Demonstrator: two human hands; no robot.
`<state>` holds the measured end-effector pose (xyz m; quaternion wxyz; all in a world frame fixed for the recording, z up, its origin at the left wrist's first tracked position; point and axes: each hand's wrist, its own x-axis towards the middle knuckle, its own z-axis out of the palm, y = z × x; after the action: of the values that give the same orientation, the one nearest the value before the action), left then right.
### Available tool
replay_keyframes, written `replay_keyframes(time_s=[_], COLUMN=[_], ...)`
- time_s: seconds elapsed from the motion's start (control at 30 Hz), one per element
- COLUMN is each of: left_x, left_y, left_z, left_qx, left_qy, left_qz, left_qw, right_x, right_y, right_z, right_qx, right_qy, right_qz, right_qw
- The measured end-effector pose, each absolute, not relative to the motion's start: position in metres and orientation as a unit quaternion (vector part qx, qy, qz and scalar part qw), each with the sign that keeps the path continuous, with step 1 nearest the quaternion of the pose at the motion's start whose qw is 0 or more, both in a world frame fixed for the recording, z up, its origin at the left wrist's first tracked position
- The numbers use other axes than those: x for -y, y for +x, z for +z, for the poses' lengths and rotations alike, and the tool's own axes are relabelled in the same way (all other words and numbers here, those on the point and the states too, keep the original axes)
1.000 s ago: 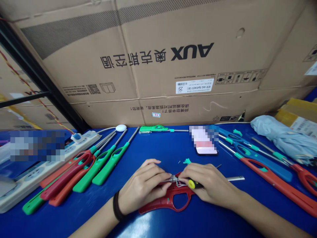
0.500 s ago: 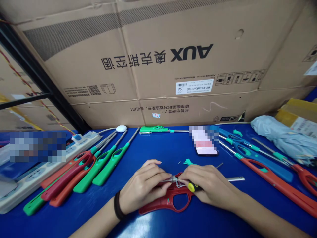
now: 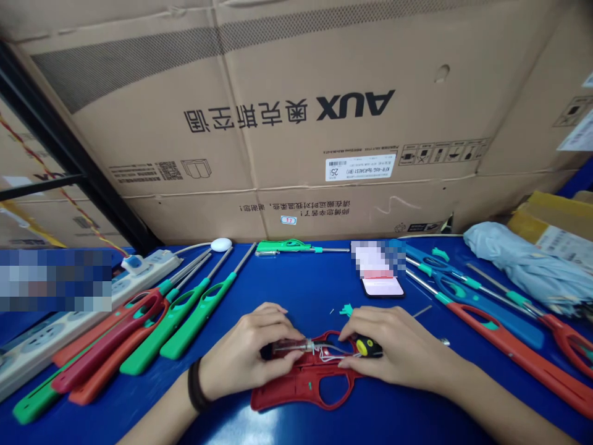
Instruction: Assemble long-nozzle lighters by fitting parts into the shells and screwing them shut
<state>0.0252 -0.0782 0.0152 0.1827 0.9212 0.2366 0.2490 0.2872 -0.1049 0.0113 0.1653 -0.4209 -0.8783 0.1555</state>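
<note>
On the blue table lies an opened red lighter, the lower half shell (image 3: 287, 394) in front of the upper half shell (image 3: 278, 369). A clear gas tank (image 3: 291, 346) sits along the upper half, with thin white wires (image 3: 328, 353) trailing rightward from it. My left hand (image 3: 250, 355) grips the left end of that half, thumb in front and fingers behind. Tucked in my right hand (image 3: 391, 343) is a screwdriver (image 3: 368, 346) with a black and yellow handle. My right thumb and forefinger also touch the shell's right end. The screwdriver's tip cannot be made out.
Several long lighters, including a green one (image 3: 199, 315), lie left beside a power strip (image 3: 106, 309). To the right are a red lighter (image 3: 519, 352) and blue ones. A phone (image 3: 382, 284) and a green lighter (image 3: 285, 246) lie before the cardboard box (image 3: 278, 148).
My left fingers have drawn back left, baring the gas tank and wires. My right fingertips have moved off the tank's end to the shell's right side. The view has shifted slightly.
</note>
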Motion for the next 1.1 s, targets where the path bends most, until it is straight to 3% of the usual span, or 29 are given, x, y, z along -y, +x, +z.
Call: replay_keyframes(time_s=[1.1], left_x=[0.076], left_y=[0.015], left_z=[0.027], left_qx=[-0.274], left_qy=[0.931], left_qz=[0.199], left_qw=[0.138], right_x=[0.105], right_y=[0.287], right_z=[0.009], right_qx=[0.879], right_qy=[-0.420], right_qz=[0.162], right_qw=[0.155])
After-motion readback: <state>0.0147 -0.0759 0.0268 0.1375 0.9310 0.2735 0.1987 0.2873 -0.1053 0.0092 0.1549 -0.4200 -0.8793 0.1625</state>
